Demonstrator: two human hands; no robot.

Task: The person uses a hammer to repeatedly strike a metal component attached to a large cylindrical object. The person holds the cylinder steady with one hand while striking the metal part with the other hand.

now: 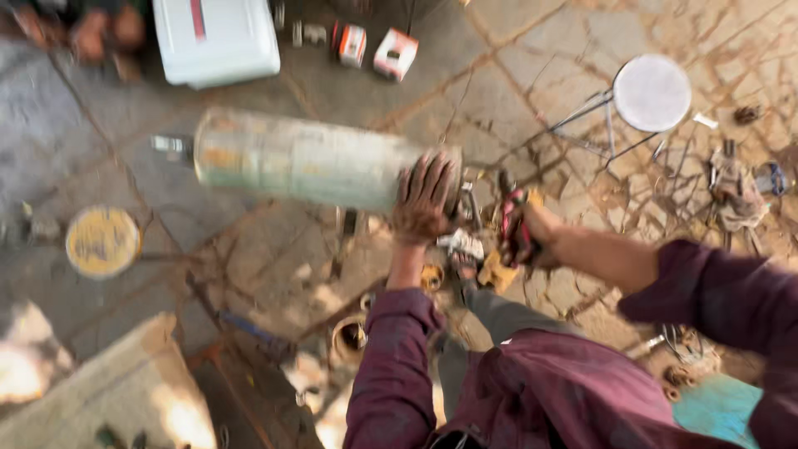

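left hand (422, 198) spread flat on end of the long pale scuffed metal cylinder (307, 160) lying on the stone floor (515, 75); right hand (522, 233) clenched on red-handled tool (514, 224). Judgement: press firmly so cylinder can't roll, tool clear of fingers

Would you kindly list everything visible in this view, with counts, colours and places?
large pale green-grey metal cylinder: one, lying on its side, upper centre.
white plastic case: one, with a red stripe, top left.
small red-and-white cardboard boxes: two, top centre.
round white-topped stool: one, metal legs, upper right.
round yellow disc: one, on the ground at left.
tan stone block: one, bottom left.
teal sheet: one, bottom right.
cracked stone floor: brown-grey, throughout.
left hand: one, grimy, fingers spread flat on the cylinder's end.
right hand: one, closed on a red-handled tool, blurred.
maroon sleeves: two, lower centre and right.
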